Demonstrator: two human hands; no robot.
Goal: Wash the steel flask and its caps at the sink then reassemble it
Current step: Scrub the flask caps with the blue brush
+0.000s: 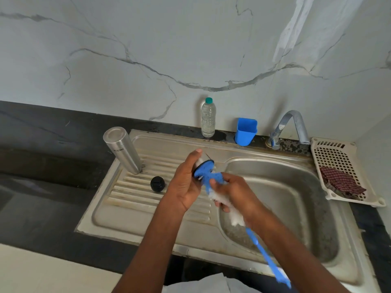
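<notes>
The steel flask (122,149) stands upside down on the sink's ribbed drainboard (135,193) at the left. A black inner cap (157,184) lies on the ribs to its right. My left hand (186,182) grips a steel outer cap (204,160) above the drainboard. My right hand (234,192) holds a blue bottle brush (208,176) by its white bristle part, the blue head pressed against the cap's open side. The brush handle (268,259) trails down to the lower right.
The sink basin (296,197) lies at the right under a steel tap (289,127). A clear water bottle (208,118) and a blue cup (245,132) stand at the back. A perforated tray (338,157) holds a checked cloth (342,182) at far right.
</notes>
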